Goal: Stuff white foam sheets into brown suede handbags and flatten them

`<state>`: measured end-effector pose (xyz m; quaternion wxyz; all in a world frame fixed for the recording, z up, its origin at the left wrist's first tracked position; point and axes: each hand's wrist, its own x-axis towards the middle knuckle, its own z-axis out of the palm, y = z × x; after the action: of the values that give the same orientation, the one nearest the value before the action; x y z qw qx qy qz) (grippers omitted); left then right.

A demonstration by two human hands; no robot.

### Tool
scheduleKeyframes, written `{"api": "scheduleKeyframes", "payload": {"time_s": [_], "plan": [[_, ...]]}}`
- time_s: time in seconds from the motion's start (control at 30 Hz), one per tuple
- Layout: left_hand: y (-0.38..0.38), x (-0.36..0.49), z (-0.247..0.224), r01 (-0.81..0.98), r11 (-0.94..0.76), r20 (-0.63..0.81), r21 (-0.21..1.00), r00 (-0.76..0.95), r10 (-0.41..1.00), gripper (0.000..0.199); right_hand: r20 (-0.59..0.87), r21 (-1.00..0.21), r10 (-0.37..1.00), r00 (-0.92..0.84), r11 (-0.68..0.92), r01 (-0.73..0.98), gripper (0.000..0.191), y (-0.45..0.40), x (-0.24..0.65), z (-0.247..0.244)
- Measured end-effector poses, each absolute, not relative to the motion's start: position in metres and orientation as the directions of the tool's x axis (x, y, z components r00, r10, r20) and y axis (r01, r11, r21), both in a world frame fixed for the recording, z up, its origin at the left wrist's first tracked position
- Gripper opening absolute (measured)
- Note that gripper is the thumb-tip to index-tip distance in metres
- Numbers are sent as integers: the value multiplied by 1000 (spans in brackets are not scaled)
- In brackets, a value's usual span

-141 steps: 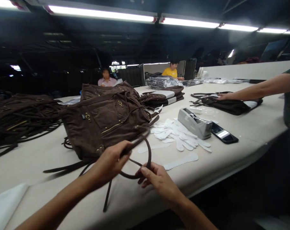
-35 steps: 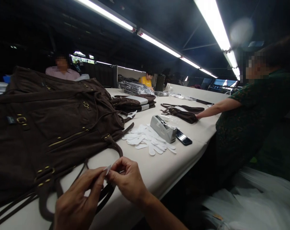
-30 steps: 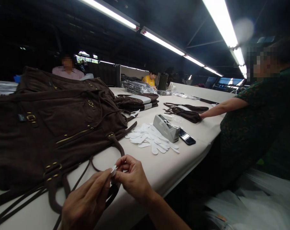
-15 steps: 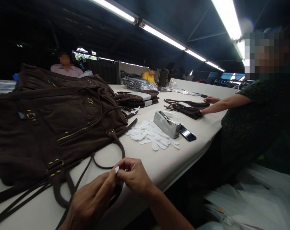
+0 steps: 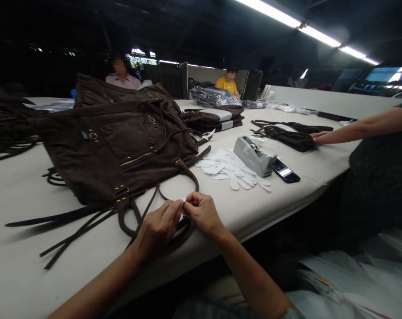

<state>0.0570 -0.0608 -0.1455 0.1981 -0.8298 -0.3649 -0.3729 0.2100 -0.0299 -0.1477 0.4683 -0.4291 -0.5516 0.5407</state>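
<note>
Close together at the table's front edge, my left hand [image 5: 161, 223] and my right hand [image 5: 203, 212] pinch a small white strip [image 5: 184, 200], mostly covered by my fingers. It resembles the flat white pieces [image 5: 225, 166] heaped farther back. A dark brown strap passes beneath my hands; whether the strip is around it I cannot tell. To the left lies a large dark brown bag [image 5: 117, 141] with brass buckles, a zip and looped handles. Its loose straps trail over the table.
Behind the pile stand a grey tape dispenser [image 5: 254, 155] and a phone [image 5: 286, 171]. Folded brown bags [image 5: 217, 117] lie farther back. At the right, a co-worker's hand [image 5: 317, 135] touches another bag [image 5: 289, 136]. Translucent plastic sheets [image 5: 360, 279] are at the lower right.
The view has swung left, so things appear farther right and more of the table's left side shows. My hands keep pinching the white strip. The co-worker is now mostly out of frame.
</note>
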Motion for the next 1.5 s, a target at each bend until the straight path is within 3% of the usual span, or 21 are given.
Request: {"api": "scheduleKeyframes", "payload": {"time_s": [0.1, 0.27, 0.4, 0.5, 0.7, 0.9, 1.03, 1.13, 1.27, 1.4, 1.5], "plan": [[-60, 57, -146, 789, -610, 805, -73, 408, 432, 26, -17, -998, 967, -253, -31, -54, 13, -22, 207, -147], [-62, 50, -145, 734, -647, 788, -206, 516, 336, 29, -54, -994, 960, -274, -79, -81, 22, -21, 210, -148], [-60, 55, -141, 749, -649, 814, -135, 457, 359, 26, -18, -951, 924, -382, -134, -278, 45, -26, 219, -149], [-61, 61, -139, 760, -644, 824, -84, 417, 384, 23, -21, -935, 915, -403, -161, -317, 52, -26, 223, -147], [-68, 62, -137, 780, -621, 862, -72, 362, 355, 23, -10, -939, 897, -442, -161, -305, 37, -25, 223, -135], [-70, 55, -144, 765, -630, 832, -136, 433, 346, 32, 11, -997, 909, -417, -22, -73, 9, -27, 219, -133], [-68, 56, -151, 737, -675, 788, -15, 425, 446, 30, 135, -979, 969, -206, 162, 120, 6, -29, 213, -143], [-69, 61, -150, 667, -737, 750, 113, 429, 504, 26, 215, -963, 974, -68, 223, 150, 9, -30, 210, -148], [-68, 66, -139, 689, -648, 740, 324, 243, 628, 15, 269, -959, 960, -74, 274, 67, 14, -33, 210, -151], [-61, 62, -128, 499, -526, 559, 689, 96, 824, 15, 292, -954, 949, -117, 298, 42, 13, -35, 211, -151], [-56, 56, -124, 442, -525, 511, 728, 161, 844, 16, 309, -949, 940, -143, 314, 12, 9, -36, 212, -151]]}}
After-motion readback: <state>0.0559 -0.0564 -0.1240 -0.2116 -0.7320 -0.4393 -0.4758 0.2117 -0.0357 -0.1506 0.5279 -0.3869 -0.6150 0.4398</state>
